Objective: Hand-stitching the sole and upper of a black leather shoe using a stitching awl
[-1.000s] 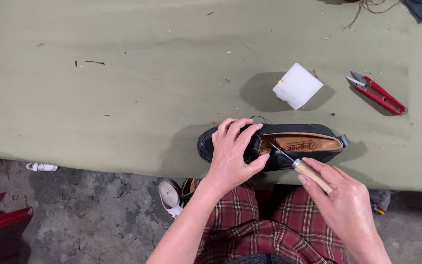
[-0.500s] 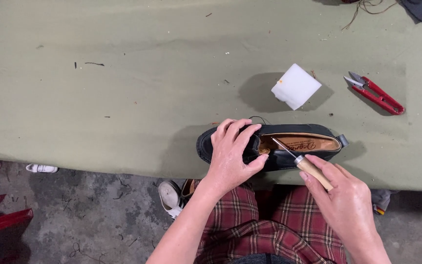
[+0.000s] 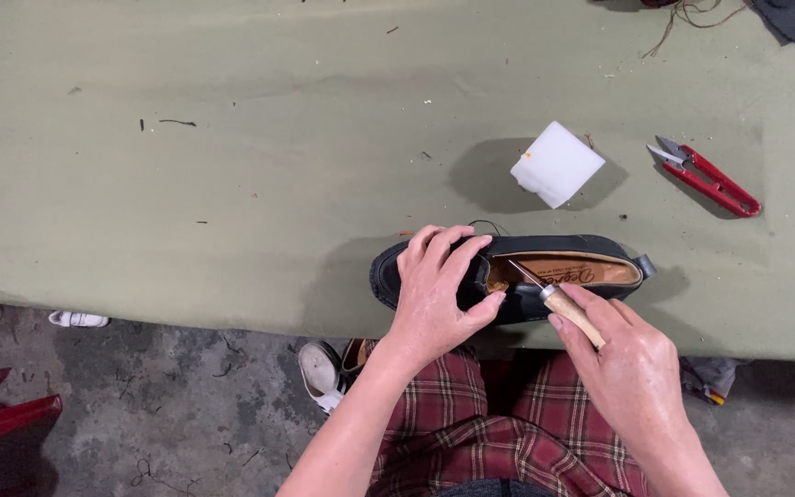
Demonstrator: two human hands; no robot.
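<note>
Black leather shoe (image 3: 591,250) lies at the olive tabletop's (image 3: 232,184) near edge. Left hand (image 3: 436,293) clasps its toe end, hiding it. Right hand (image 3: 632,368) grips a wooden-handled awl (image 3: 558,302), tip inside the shoe.

You sat in a shoe-repair workshop. A worn olive-green cloth-covered workbench (image 3: 232,184) carried loose thread scraps, red thread snips (image 3: 710,179) and a white wax block (image 3: 556,164). A black shoe (image 3: 545,276) lay at its edge, and below you the bare concrete floor (image 3: 167,414) was stained and littered.
</note>
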